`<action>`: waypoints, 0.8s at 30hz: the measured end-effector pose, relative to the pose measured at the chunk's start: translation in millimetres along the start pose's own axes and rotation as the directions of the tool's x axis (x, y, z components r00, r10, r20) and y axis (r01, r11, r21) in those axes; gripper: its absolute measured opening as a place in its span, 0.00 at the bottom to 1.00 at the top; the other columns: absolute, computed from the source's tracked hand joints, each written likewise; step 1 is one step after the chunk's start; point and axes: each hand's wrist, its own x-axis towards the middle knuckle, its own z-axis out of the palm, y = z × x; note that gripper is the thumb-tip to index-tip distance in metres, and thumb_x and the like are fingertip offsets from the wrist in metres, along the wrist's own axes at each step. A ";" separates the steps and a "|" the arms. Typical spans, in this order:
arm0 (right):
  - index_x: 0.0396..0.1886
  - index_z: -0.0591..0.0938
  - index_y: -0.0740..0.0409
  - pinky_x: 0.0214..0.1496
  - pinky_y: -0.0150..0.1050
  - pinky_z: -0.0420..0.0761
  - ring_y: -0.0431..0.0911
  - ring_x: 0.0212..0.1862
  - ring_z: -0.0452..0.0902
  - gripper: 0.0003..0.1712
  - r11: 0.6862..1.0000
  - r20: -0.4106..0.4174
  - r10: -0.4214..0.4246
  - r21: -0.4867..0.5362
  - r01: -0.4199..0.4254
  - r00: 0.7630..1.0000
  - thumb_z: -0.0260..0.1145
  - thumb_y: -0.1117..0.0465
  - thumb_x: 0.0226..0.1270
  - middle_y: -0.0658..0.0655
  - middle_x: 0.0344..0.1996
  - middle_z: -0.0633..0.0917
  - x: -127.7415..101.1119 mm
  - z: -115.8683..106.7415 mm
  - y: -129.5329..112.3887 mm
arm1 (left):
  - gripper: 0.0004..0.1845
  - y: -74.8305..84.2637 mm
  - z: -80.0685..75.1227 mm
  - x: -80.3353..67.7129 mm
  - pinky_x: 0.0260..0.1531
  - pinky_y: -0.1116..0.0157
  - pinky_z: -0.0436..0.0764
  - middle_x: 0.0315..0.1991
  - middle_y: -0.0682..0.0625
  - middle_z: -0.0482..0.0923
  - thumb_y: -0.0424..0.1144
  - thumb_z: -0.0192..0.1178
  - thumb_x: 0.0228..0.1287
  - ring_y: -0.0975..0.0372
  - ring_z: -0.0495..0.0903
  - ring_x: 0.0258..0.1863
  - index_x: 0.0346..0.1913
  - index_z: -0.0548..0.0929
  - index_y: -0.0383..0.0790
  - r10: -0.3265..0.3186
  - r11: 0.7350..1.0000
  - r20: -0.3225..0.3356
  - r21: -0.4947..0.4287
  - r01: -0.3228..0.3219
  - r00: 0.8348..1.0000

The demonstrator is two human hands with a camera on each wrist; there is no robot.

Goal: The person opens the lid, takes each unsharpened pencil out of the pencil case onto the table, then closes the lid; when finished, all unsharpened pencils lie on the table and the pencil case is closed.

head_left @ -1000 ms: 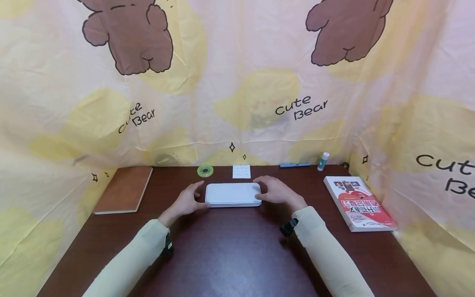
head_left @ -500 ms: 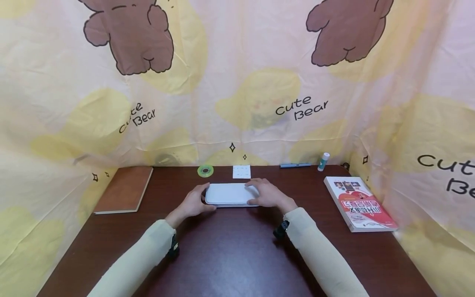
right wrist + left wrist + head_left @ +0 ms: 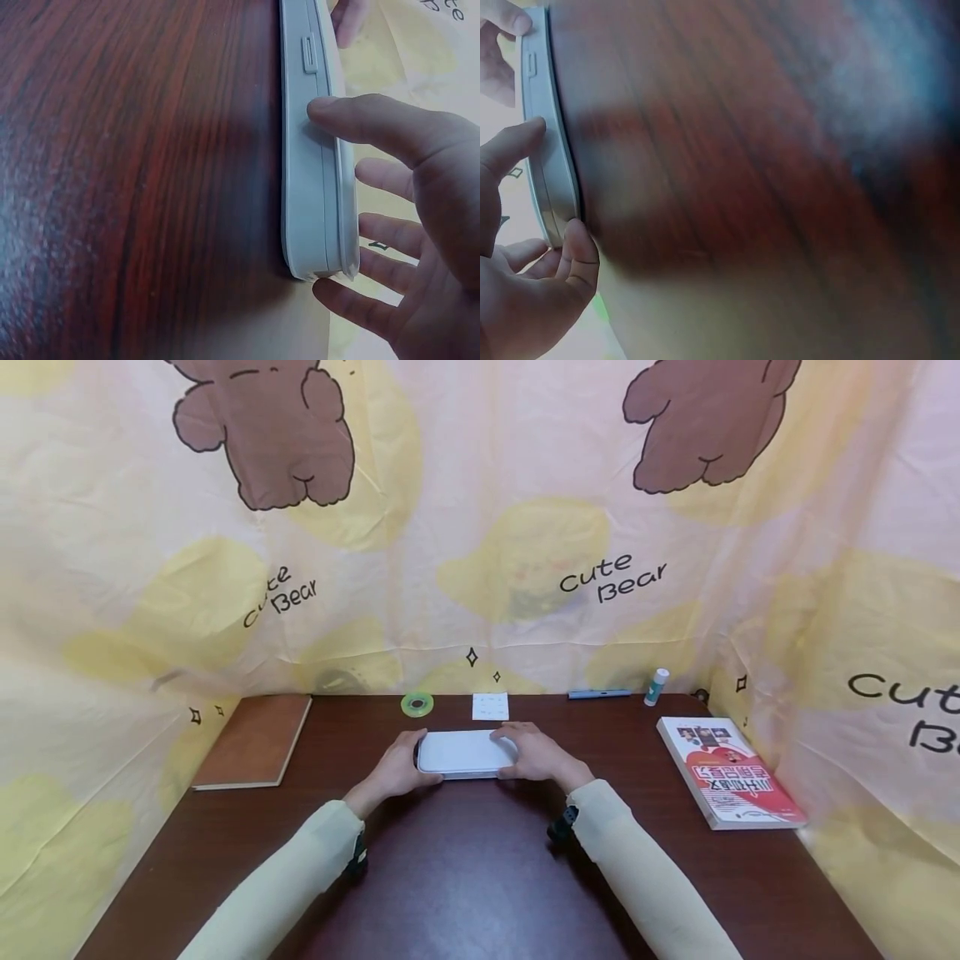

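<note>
— White case (image 3: 467, 753), where is it?
— Flat on the tabletop (image 3: 465, 860), mid-desk, near the back.
— And the hands?
— Left hand (image 3: 396, 770) grips its left end, thumb on the front edge; right hand (image 3: 534, 755) clasps the right end, fingers curled over the top.

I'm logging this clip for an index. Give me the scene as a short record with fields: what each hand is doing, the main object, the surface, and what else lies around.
left hand: grips the left end of the white case
right hand: grips the right end, fingers over the top
white case: flat, closed, lying on the table
table: dark wood
behind case: green tape roll, white card
far right: blue pen, glue stick, red book
far left: brown notebook
</note>
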 end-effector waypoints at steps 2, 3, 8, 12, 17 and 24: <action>0.68 0.74 0.42 0.72 0.54 0.67 0.54 0.74 0.60 0.41 1.000 -0.001 0.005 -0.004 -0.005 1.000 0.77 0.46 0.53 0.57 0.73 0.69 0.0 0.2 0.0 | 0.54 1.7 1.8 0.3 0.67 0.50 0.69 0.70 0.37 0.66 0.50 0.78 0.49 0.46 0.70 0.67 0.75 0.61 0.34 -0.009 1.000 -0.008 0.001 0.009 1.000; 0.68 0.74 0.42 0.71 0.54 0.68 0.54 0.74 0.60 0.41 1.000 -0.002 0.005 -0.006 -0.005 1.000 0.77 0.46 0.53 0.57 0.73 0.69 0.2 0.2 0.1 | 0.54 2.3 2.9 0.7 0.67 0.50 0.69 0.70 0.36 0.65 0.50 0.78 0.49 0.46 0.70 0.67 0.75 0.61 0.34 -0.014 1.000 -0.011 -0.004 0.014 1.000; 0.69 0.74 0.43 0.71 0.53 0.68 0.54 0.74 0.59 0.42 1.000 -0.001 -0.009 -0.020 0.009 1.000 0.77 0.45 0.54 0.58 0.73 0.69 1.2 0.9 0.0 | 0.56 5.1 10.0 2.6 0.68 0.48 0.68 0.73 0.37 0.63 0.52 0.78 0.49 0.45 0.67 0.69 0.76 0.58 0.35 -0.054 0.999 -0.017 -0.003 0.054 0.998; 0.69 0.73 0.43 0.72 0.52 0.68 0.53 0.75 0.59 0.42 1.000 0.002 -0.008 -0.026 0.008 1.000 0.77 0.45 0.54 0.56 0.74 0.68 2.1 2.1 0.5 | 0.57 6.2 15.2 4.2 0.69 0.49 0.67 0.75 0.39 0.60 0.55 0.77 0.49 0.45 0.65 0.71 0.77 0.56 0.38 -0.090 0.996 -0.019 0.019 0.091 0.996; 0.68 0.73 0.43 0.71 0.51 0.68 0.53 0.73 0.61 0.41 0.998 -0.016 -0.042 -0.046 0.041 0.999 0.77 0.45 0.54 0.55 0.72 0.72 4.8 4.5 1.0 | 0.58 9.3 16.5 4.0 0.70 0.48 0.64 0.76 0.40 0.58 0.56 0.77 0.49 0.46 0.62 0.73 0.78 0.55 0.39 -0.119 0.993 -0.027 0.009 0.119 0.993; 0.67 0.74 0.44 0.70 0.52 0.69 0.54 0.72 0.63 0.41 0.998 -0.032 -0.052 -0.038 0.051 0.998 0.78 0.44 0.52 0.56 0.70 0.73 6.4 6.0 -1.2 | 0.60 10.8 18.1 4.3 0.70 0.48 0.65 0.75 0.39 0.59 0.58 0.77 0.48 0.46 0.63 0.72 0.78 0.55 0.39 -0.126 0.992 -0.027 0.026 0.126 0.992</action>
